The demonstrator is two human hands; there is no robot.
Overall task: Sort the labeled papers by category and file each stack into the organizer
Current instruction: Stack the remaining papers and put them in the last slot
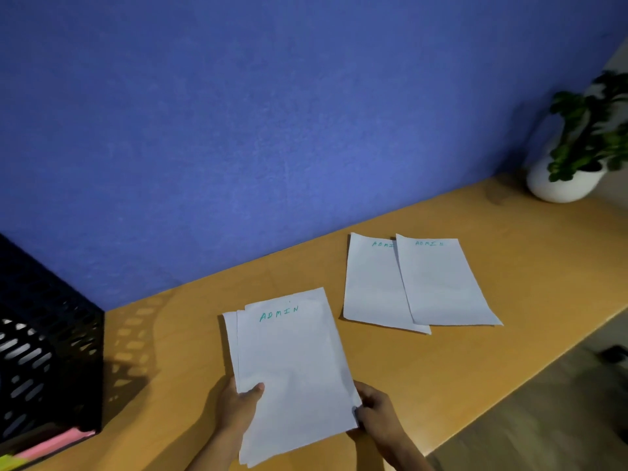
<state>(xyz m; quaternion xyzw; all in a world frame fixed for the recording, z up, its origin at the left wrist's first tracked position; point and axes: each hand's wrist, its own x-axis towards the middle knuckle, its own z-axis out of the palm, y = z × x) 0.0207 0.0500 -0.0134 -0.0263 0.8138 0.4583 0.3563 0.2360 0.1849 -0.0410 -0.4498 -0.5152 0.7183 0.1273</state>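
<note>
A small stack of white papers, its top sheet marked "ADMIN" in green, is held over the wooden desk. My left hand grips the stack's lower left edge with the thumb on top. At the lower right edge, my right hand pinches the same stack. Two more white "ADMIN" sheets lie flat and overlapping farther right: one underneath and one on top. The black mesh organizer stands at the left edge of the desk.
A white pot with a green plant stands at the desk's far right corner. A blue wall runs along the back. Pink and yellow paper edges show beneath the organizer. The desk's front edge drops to the floor at right.
</note>
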